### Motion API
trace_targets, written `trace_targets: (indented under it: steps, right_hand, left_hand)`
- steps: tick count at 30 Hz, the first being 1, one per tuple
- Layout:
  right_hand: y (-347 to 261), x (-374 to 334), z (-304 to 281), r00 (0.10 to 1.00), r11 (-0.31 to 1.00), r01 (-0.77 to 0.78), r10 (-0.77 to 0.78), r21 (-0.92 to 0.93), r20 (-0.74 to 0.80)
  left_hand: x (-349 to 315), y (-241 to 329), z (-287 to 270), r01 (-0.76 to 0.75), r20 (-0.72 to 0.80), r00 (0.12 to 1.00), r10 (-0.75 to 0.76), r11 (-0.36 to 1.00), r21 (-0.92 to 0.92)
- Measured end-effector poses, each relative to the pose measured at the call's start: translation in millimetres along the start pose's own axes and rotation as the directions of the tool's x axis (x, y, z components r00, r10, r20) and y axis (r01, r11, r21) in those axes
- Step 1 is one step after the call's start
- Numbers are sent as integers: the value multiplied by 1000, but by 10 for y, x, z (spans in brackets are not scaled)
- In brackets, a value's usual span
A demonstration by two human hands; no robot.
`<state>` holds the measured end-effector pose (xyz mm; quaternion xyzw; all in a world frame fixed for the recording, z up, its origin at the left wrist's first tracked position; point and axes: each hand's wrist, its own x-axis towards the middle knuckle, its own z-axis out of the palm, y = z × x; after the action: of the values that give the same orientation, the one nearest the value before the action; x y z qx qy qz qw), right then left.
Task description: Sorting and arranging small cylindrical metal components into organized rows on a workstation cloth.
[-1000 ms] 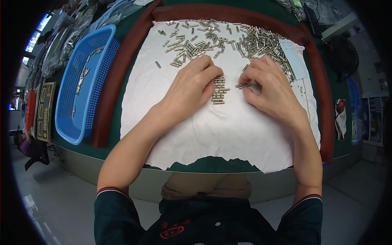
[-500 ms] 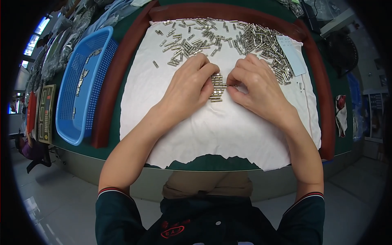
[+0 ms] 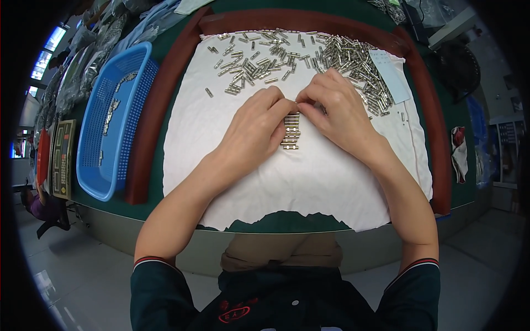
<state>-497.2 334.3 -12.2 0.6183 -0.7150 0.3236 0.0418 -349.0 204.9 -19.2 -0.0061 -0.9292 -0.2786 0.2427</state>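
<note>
A short strip of small silver and gold metal links [image 3: 291, 132], like a piece of watch band, lies upright in the middle of the white cloth [image 3: 248, 182]. My left hand [image 3: 256, 124] is closed along its left edge, thumb and bent fingers gripping it near the upper end. At that same end my right hand [image 3: 339, 113] makes a pinch, its fingertips almost meeting the left ones. Whatever sits between the right fingertips is too small and hidden to name. Beyond the hands, many loose metal links [image 3: 251, 69] lie scattered, with a dense heap of links [image 3: 353, 60] on the right.
A dark red wooden frame [image 3: 298, 21] borders the cloth at the back and both sides. Left of it stands a blue plastic basket [image 3: 88, 149] holding a few link strips. A pale blue paper slip [image 3: 393, 80] lies beside the heap. A person [image 3: 41, 204] sits far left.
My right hand has moved up and left, from the strip's right side to its upper end. The strip sits slightly lower, with its lower part more exposed. My left hand keeps its grip.
</note>
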Motion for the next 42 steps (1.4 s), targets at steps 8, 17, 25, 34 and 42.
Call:
trace_targets:
  steps: [8,17,25,34,42]
  right_hand:
    - [-36,-30,-194,993,992,-115,115,50,-16]
    - [-40,-63,-129,995,982,-95,96,-163,-3]
    - [-20,20,-309,984,989,-139,133,-47,-116]
    - [-37,-133,-585,898,888,-365,415,-279,148]
    - [-60,-100,-337,941,893,-278,327,-353,86]
  left_hand:
    - [-20,30,-87,71,-14,997,-71,997,12]
    - [21,18,40,2,-25,1000,0,995,103]
    - [5,39,-34,51,-67,997,-42,990,135]
    - [-33,88,-122,69,-12,998,-68,993,93]
    - [-16,86,-76,73,-4,997,-73,995,69]
